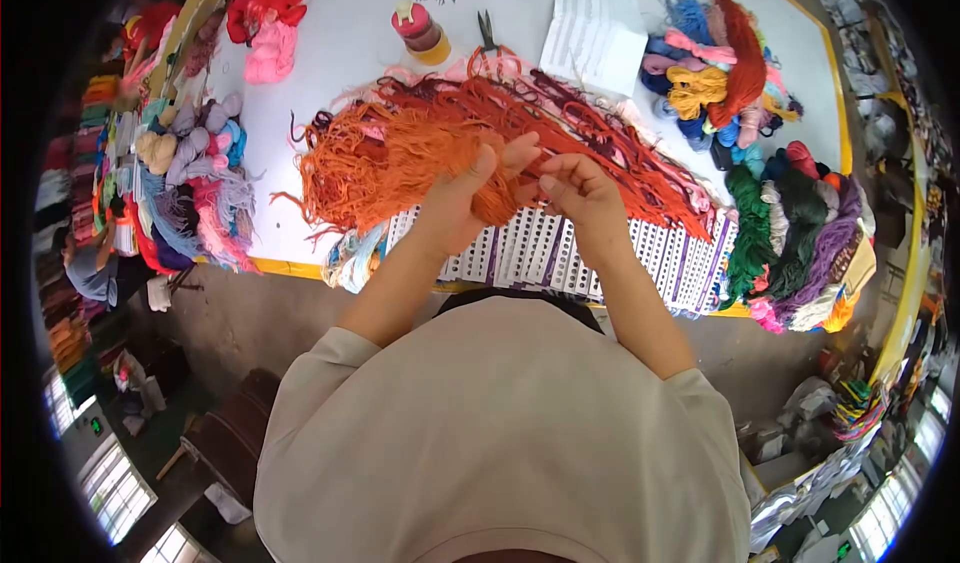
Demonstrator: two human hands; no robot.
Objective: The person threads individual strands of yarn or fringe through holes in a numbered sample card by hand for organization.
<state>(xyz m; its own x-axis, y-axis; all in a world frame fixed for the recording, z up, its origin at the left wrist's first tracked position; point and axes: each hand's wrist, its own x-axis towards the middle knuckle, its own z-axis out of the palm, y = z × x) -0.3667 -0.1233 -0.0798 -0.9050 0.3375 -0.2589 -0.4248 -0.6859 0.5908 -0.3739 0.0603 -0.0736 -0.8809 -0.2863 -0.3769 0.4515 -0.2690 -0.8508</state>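
Note:
A thick bundle of orange yarn (pixel 400 143) spreads across the middle of the table. My left hand (pixel 462 195) is closed around its right end, the thumb lying over the strands. Beside it, my right hand (pixel 588 203) pinches thin strands at the edge of the same bundle, thumb against fingers. The strands between its fingertips are small and partly hidden. Behind and to the right lies a layer of red and dark red yarn (pixel 620 168). Under my wrists are white cards with rows of holes (pixel 530 248), several of them with purple strips.
Scissors (pixel 487 35) lie behind the yarn, beside a thread cone (pixel 420 31). A white printed sheet (pixel 595 33) rests farther right. Colourful skeins are piled at the right back (pixel 715 63), right front (pixel 800 228) and left (pixel 205 168). The table's yellow edge (pixel 285 268) is close to me.

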